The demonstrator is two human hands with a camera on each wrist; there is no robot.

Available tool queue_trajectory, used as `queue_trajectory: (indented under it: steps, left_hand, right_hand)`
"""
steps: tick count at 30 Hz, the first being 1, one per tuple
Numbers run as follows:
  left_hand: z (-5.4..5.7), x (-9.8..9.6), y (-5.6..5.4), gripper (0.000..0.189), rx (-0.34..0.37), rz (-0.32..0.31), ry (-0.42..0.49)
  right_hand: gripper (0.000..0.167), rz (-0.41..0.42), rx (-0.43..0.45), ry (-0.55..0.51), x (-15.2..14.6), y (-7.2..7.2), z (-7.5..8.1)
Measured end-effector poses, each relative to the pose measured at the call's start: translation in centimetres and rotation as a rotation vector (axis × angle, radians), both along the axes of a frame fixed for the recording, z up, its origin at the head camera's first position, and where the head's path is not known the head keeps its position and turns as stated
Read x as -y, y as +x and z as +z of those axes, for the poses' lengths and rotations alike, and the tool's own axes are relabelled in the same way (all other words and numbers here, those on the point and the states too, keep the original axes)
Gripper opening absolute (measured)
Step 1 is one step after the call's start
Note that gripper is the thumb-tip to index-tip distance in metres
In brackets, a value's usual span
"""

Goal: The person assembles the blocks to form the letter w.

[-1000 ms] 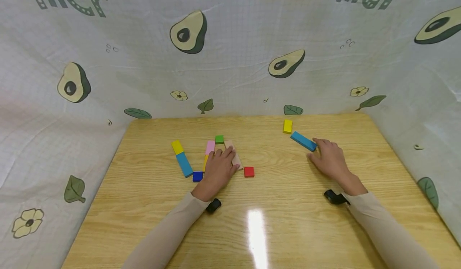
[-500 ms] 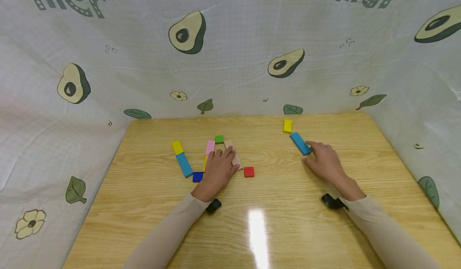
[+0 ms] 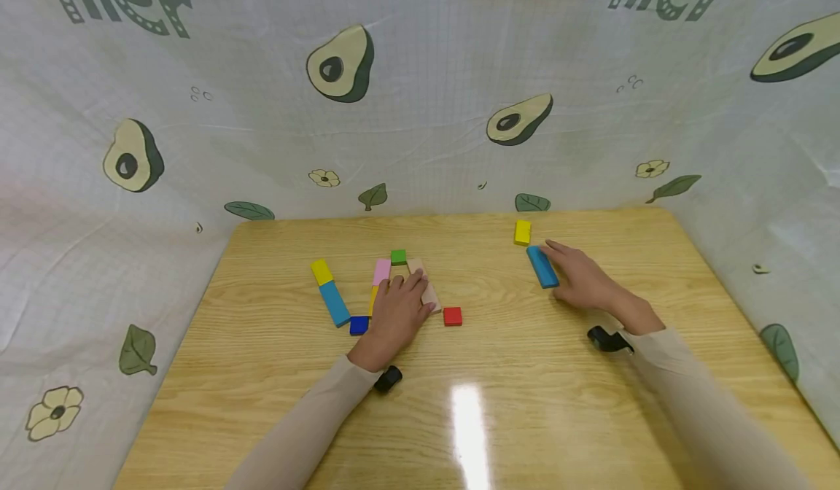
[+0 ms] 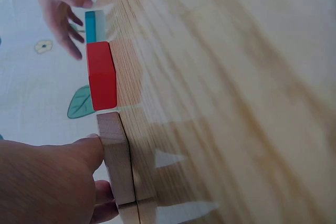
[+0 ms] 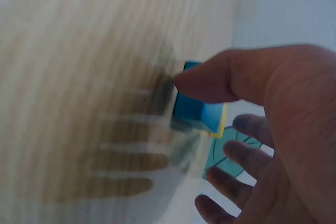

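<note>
My left hand rests on a plain wooden block in the head view, fingers laid over it; its thumb touches the block's side in the left wrist view. Partly under that hand are a pink block and an orange-yellow block. Over on the right, a long blue block lies flat on the table. Beside it, my right hand has its fingers apart, with the tips close to the block's right side. The thumb overlaps the blue block in the right wrist view.
Just beyond the long blue block is a yellow block. A red block, a green block and a dark blue block surround the left hand. Farther left, another yellow block meets a second blue block.
The long blue block has turned, its near end swinging left and toward me. My right hand has moved left along with it and its fingers have spread. The left hand stays in place.
</note>
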State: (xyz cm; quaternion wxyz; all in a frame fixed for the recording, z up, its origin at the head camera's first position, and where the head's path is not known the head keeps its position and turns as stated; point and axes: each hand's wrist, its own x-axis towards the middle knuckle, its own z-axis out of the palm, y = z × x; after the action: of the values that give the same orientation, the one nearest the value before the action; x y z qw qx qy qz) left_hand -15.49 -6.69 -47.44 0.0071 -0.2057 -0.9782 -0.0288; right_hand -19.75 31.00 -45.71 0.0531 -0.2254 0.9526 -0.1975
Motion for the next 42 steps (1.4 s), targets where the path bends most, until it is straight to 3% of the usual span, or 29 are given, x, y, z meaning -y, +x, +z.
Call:
queue_trajectory:
  steps: [7, 16, 28, 42]
  left_hand:
    - [-0.1, -0.1, -0.2, 0.056, 0.006, -0.001, 0.003]
    - [-0.5, -0.1, -0.3, 0.057, -0.014, -0.007, -0.001]
    - [-0.2, 0.0, -0.1, 0.056, -0.008, 0.0, 0.003]
    - [-0.2, 0.0, -0.1, 0.056, -0.009, -0.002, 0.003]
  right_hand:
    - [0.091, 0.065, 0.098, 0.006, -0.7, -1.8, 0.1]
    - [0.083, 0.074, 0.087, 0.015, -0.7, -2.1, 0.4]
    - [0.085, 0.003, 0.01, -0.031, 2.2, 0.6, 0.6]
    - [0.085, -0.003, -0.054, -0.048, 7.8, 2.5, 0.1]
